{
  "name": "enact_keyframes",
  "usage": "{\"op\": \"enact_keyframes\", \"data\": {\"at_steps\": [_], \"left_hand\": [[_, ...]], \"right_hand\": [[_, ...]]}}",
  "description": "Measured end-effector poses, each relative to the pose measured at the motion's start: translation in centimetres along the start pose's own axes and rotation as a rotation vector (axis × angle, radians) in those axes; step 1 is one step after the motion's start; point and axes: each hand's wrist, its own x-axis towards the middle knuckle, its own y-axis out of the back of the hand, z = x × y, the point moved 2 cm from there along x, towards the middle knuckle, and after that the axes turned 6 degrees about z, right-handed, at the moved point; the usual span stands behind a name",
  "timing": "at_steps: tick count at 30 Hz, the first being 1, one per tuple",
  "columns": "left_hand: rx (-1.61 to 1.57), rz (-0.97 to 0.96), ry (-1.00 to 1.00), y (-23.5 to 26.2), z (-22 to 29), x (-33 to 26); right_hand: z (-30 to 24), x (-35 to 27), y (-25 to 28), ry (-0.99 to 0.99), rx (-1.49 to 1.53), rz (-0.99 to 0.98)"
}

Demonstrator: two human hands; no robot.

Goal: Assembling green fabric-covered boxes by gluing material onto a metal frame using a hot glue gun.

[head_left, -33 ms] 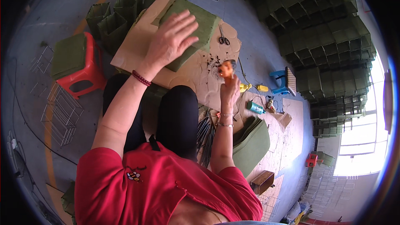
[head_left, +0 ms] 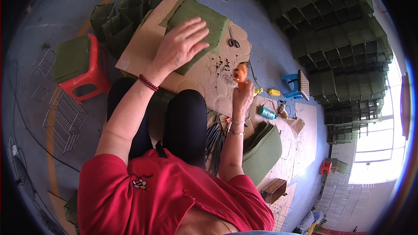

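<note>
A green, fabric-like box shape [head_left: 207, 17] lies on brown cardboard [head_left: 141, 50] in front of my knees. My left hand [head_left: 178, 45] is over its near left part, palm down and fingers stretched out; whether it presses on the surface I cannot tell. To the right, my right hand [head_left: 243, 98] is closed around the handle of an orange and black hand tool [head_left: 240, 73]. Motion blurs that tool, so its exact kind is unclear. Dark crumbs [head_left: 224, 66] are scattered on the cardboard beside it. Black-handled scissors [head_left: 234, 42] lie at the cardboard's far right edge.
Left stands a red stool [head_left: 93, 72] with green pieces on top. Open green boxes [head_left: 117, 30] cluster behind the cardboard. At right are a teal bottle [head_left: 267, 112], a blue stool [head_left: 294, 85] and stacked green sheets [head_left: 263, 150]. Many green boxes [head_left: 322, 48] are piled far right.
My right hand has shifted slightly right and nearer with the orange tool. My left hand has moved a little nearer, its fingers still spread.
</note>
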Motion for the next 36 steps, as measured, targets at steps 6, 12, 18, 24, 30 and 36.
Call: {"op": "enact_keyframes", "data": {"at_steps": [6,12,18,24,30,36], "left_hand": [[-0.06,-0.037,-0.059,-0.1,0.8,-0.7],[-0.043,-0.018,-0.097,-0.6,1.1,-0.9],[-0.044,-0.014,-0.11,-0.9,1.2,-0.9],[-0.025,-0.02,-0.116,-0.9,1.3,-1.0],[-0.039,-0.016,-0.101,-0.9,1.3,-1.0],[-0.05,-0.009,-0.087,-1.0,1.2,-1.1]], "right_hand": [[1.7,-0.2,2.5,-0.686,1.022,-0.093],[-1.9,-1.9,2.6,-0.751,1.925,-0.43],[-3.2,-3.6,1.2,-0.809,1.9,-0.575],[-3.5,-3.5,0.6,-0.836,1.856,-0.649],[-4.0,-3.2,0.7,-0.854,1.806,-0.671],[-3.4,-2.7,0.1,-0.897,1.846,-0.771]]}}
